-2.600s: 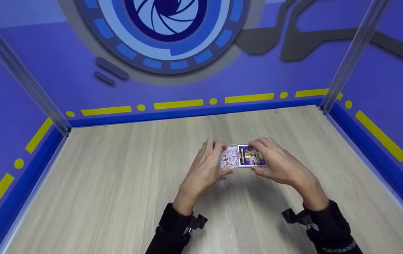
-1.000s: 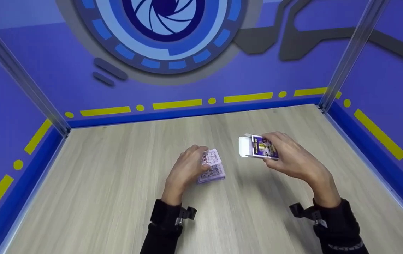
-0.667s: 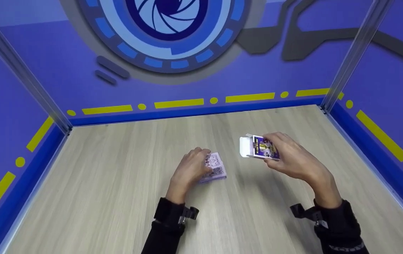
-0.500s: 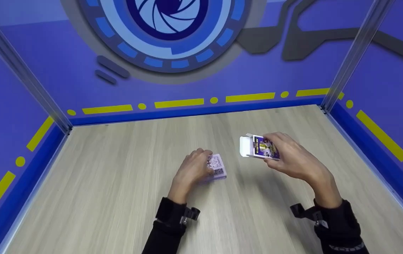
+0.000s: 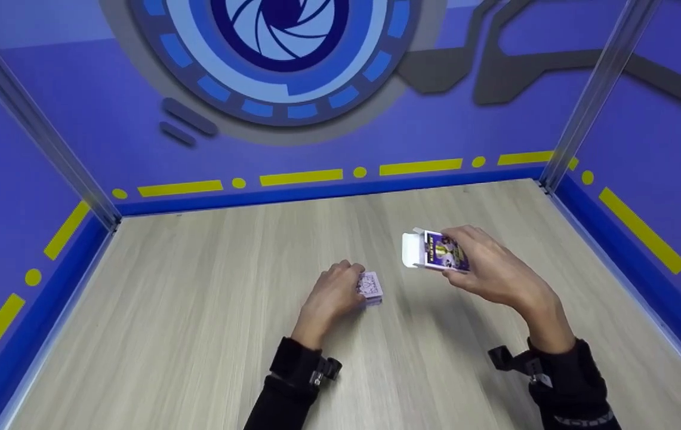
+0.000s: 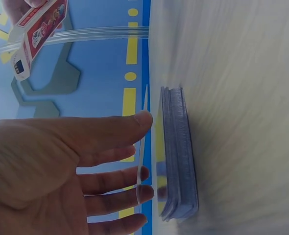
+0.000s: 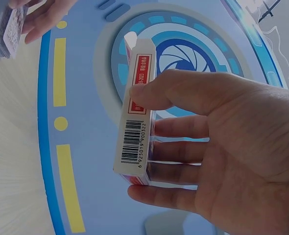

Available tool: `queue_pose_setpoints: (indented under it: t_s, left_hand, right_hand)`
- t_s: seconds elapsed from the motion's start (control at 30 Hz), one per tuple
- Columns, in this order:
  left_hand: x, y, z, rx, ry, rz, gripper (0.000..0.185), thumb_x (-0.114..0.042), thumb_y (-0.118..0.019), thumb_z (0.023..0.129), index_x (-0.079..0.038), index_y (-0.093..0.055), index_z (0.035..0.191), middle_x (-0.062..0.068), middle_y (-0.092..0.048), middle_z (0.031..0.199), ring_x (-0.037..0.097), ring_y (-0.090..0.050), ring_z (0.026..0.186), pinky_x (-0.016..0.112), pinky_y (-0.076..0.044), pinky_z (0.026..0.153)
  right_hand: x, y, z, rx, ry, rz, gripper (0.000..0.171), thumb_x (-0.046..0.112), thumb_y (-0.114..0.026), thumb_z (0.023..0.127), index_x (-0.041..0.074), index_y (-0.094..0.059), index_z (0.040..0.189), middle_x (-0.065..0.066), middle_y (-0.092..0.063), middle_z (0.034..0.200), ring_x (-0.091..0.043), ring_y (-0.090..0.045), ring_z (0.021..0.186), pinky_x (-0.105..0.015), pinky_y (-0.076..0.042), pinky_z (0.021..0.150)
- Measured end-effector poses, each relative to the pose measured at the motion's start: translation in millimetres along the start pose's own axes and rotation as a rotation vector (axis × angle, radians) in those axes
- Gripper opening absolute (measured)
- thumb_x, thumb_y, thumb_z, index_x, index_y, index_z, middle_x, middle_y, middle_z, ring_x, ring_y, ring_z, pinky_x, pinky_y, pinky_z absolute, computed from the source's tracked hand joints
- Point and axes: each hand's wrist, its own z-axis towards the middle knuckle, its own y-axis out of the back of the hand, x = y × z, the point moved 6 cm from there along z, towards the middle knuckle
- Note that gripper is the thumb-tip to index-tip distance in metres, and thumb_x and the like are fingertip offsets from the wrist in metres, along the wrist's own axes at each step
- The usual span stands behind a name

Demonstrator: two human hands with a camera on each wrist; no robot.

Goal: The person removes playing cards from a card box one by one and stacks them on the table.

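My left hand (image 5: 334, 291) pinches a thin playing card (image 6: 141, 147) by its edges, thumb on one side and fingertips on the other. Just under it, a small gap away in the left wrist view, a stack of playing cards (image 6: 180, 156) lies on the table. From the head, the patterned back of the held card (image 5: 370, 284) covers most of that stack. My right hand (image 5: 495, 272) grips a purple and white card box (image 5: 446, 251) above the table, thumb on its barcoded side (image 7: 133, 139). The box's white end flap (image 5: 413, 249) hangs open toward the left.
A pale wood-grain table (image 5: 209, 310) spreads out around both hands. Blue printed panels (image 5: 292, 155) with yellow marks wall it in at the back and sides, joined by metal corner posts (image 5: 585, 89).
Earlier both hands met at the box, cards emerging from its end. Since then the box has moved right; my left hand has gone left with a card, then drifted nearer over the stack.
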Motion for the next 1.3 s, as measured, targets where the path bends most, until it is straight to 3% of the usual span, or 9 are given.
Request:
queue_pose_setpoints:
  t_s: [0.4,0.9,1.13,1.23,1.3]
  left_hand:
    - [4.9,-9.9,2.8,0.056,0.056,-0.037,0.045,-0.005,-0.081,0.08,0.0,-0.069,0.122,0.011,-0.063,0.101,0.029,-0.062,0.096,0.048,-0.053,0.083]
    - [3.6,-10.8,1.2,0.05,0.059,-0.038,0.04,-0.002,-0.08,0.082,0.004,-0.065,0.119,0.014,-0.06,0.1,0.031,-0.061,0.096,0.045,-0.053,0.085]
    - [8.4,-6.3,-1.2,0.087,0.121,-0.06,0.067,-0.021,-0.087,0.081,0.0,-0.059,0.139,0.016,-0.059,0.119,0.03,-0.058,0.107,0.048,-0.051,0.094]
    - [9.4,5.6,-2.1,0.024,0.156,-0.043,0.068,-0.029,-0.084,0.087,0.0,-0.056,0.143,0.02,-0.059,0.127,0.034,-0.058,0.114,0.051,-0.049,0.098]
    - [5.2,19.2,-2.8,-0.078,0.147,-0.025,0.06,-0.028,-0.081,0.09,0.0,-0.061,0.139,0.021,-0.063,0.127,0.036,-0.061,0.115,0.051,-0.051,0.095]
  right_hand:
    - [-2,-1,-1,0.001,-0.011,-0.016,0.063,0.014,-0.08,0.087,-0.002,-0.053,0.142,-0.02,-0.06,0.134,-0.03,-0.059,0.11,-0.047,-0.051,0.088]
    - [0,-1,-1,0.01,-0.026,-0.038,0.061,0.016,-0.079,0.09,-0.002,-0.053,0.143,-0.021,-0.059,0.135,-0.031,-0.059,0.11,-0.048,-0.051,0.088]
    - [1,-1,0,0.005,-0.015,-0.02,0.06,0.014,-0.079,0.09,-0.002,-0.054,0.142,-0.02,-0.06,0.133,-0.03,-0.058,0.109,-0.048,-0.051,0.087]
    - [3,-1,0,-0.002,-0.002,-0.013,0.059,0.011,-0.079,0.089,-0.003,-0.054,0.141,-0.02,-0.06,0.131,-0.03,-0.058,0.108,-0.047,-0.051,0.087]
    - [3,-1,0,-0.008,0.008,-0.013,0.059,0.009,-0.08,0.088,-0.003,-0.053,0.14,-0.02,-0.059,0.131,-0.03,-0.057,0.108,-0.047,-0.051,0.087]
